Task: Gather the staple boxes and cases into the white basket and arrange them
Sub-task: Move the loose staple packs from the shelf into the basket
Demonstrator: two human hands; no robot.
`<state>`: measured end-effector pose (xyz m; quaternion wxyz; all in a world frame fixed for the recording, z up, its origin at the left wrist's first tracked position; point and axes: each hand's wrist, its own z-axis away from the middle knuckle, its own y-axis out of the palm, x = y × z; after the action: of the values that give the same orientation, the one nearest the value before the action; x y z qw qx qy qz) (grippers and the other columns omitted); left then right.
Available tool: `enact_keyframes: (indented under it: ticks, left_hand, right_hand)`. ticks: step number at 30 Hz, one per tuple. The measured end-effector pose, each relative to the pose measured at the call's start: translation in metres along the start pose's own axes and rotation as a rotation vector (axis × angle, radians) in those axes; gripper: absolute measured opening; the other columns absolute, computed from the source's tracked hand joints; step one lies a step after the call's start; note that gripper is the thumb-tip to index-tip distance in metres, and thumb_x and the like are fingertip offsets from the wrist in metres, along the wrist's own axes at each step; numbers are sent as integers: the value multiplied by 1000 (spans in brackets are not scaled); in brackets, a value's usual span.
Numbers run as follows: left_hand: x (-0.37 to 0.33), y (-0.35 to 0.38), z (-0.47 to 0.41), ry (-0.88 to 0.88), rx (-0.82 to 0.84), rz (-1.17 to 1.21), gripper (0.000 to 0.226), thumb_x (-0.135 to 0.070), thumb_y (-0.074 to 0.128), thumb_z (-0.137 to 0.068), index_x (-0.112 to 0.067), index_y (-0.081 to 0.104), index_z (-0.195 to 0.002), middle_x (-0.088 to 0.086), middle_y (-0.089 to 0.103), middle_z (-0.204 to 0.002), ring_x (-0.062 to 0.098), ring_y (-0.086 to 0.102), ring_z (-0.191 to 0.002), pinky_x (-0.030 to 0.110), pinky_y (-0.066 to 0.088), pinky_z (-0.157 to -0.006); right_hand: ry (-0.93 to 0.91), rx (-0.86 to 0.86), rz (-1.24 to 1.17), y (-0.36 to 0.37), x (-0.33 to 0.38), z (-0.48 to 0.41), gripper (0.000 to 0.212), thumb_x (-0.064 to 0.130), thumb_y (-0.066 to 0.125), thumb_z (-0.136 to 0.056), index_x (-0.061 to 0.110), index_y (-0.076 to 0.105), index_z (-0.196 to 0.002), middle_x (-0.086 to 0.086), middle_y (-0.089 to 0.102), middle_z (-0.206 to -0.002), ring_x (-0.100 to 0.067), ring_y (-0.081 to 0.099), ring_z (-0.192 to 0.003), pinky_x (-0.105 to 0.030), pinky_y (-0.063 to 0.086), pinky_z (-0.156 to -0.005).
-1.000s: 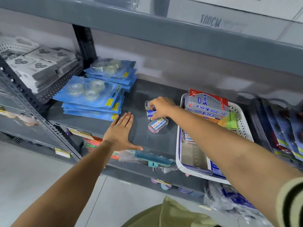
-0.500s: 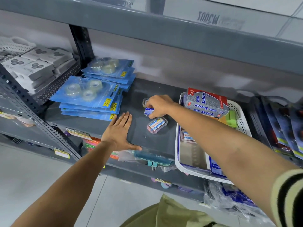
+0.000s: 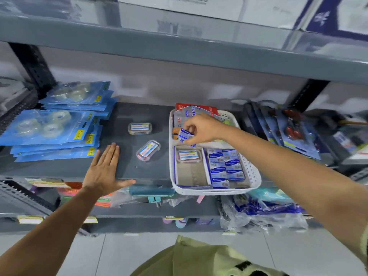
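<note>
My right hand holds a small blue staple box over the back half of the white basket. Inside the basket lie a clear staple case at the left and a row of blue staple boxes at the right, with a larger grey-and-red box at the back. Two clear staple cases lie on the grey shelf left of the basket: one flat, one angled. My left hand rests flat and open on the shelf's front edge.
Stacks of blue tape packs fill the shelf's left side. Dark blister packs lie right of the basket. An upper shelf hangs overhead. Bagged stationery sits on the shelf below.
My right hand has lifted a blue staple box off the shelf and carried it right, over the basket. The left hand has stayed flat on the shelf.
</note>
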<state>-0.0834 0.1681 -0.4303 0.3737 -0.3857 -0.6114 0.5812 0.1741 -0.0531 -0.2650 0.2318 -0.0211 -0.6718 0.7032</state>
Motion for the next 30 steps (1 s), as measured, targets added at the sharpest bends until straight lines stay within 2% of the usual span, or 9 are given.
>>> enact_keyframes:
  ticks: [4, 7, 10, 12, 14, 17, 21, 25, 30]
  left_hand:
    - [-45, 0, 11, 140, -93, 68, 109, -82, 23, -79, 1, 14, -150, 18, 17, -158, 27, 16, -147, 46, 6, -120]
    - [-83, 2, 6, 245, -93, 40, 105, -79, 24, -81, 1, 15, -150, 17, 14, -158, 27, 16, -147, 45, 2, -120]
    - [-112, 2, -6, 299, -93, 42, 113, -80, 37, -76, 1, 13, -150, 17, 9, -160, 28, 11, -148, 44, 6, -120]
    - [-122, 2, -17, 310, -81, 67, 117, -80, 42, -73, -3, 5, -152, 15, 2, -161, 26, 1, -149, 44, 7, -120]
    - [-126, 2, -27, 310, -54, 93, 120, -83, 42, -71, -7, -3, -152, 13, -3, -162, 24, -6, -149, 44, 7, -122]
    - [-127, 7, -33, 267, -20, 104, 124, -90, 33, -68, -9, -11, -151, 12, -9, -161, 23, -10, -149, 42, 5, -122]
    - [-127, 15, -36, 234, -3, 108, 126, -94, 26, -66, -11, -15, -150, 12, -13, -160, 23, -13, -148, 41, 4, -122]
    - [-126, 17, -38, 240, 5, 129, 129, -96, 28, -62, -14, -17, -150, 10, -11, -161, 22, -12, -148, 38, -1, -121]
    - [-126, 16, -37, 250, -7, 174, 129, -94, 37, -62, -17, -15, -151, 10, -4, -162, 20, -11, -147, 36, -2, -120]
  right_hand:
    - [24, 86, 11, -3, -24, 54, 30, 39, 78, -70, 14, 67, -85, -4, 69, -80, -23, 64, -76, -43, 54, -73]
    - [63, 165, 63, 5, -37, 87, 35, 43, 78, -70, 16, 67, -90, 0, 70, -85, -17, 63, -79, -35, 54, -72]
    - [113, 220, 128, 14, -53, 111, 41, 48, 77, -68, 22, 67, -99, 13, 65, -83, -10, 58, -78, -21, 41, -62]
    - [141, 247, 154, 19, -60, 121, 44, 48, 76, -68, 26, 66, -104, 23, 53, -72, -10, 53, -76, -21, 33, -58]
    - [159, 283, 185, 22, -65, 128, 44, 46, 75, -68, 23, 65, -104, 19, 54, -70, -15, 55, -77, -25, 38, -61]
    - [157, 323, 231, 25, -69, 135, 43, 43, 74, -67, 19, 65, -103, 4, 65, -83, -19, 58, -80, -31, 46, -64]
    - [119, 327, 339, 32, -73, 138, 34, 33, 70, -66, 9, 62, -89, -12, 65, -80, -30, 59, -76, -27, 30, -51]
    - [68, 335, 404, 34, -68, 140, 28, 27, 68, -65, 14, 43, -65, 1, 35, -57, -22, 35, -55, -27, 16, -45]
    - [79, 362, 248, 30, -67, 133, 30, 31, 71, -67, 6, 55, -74, -2, 43, -59, -18, 35, -54, -25, 19, -45]
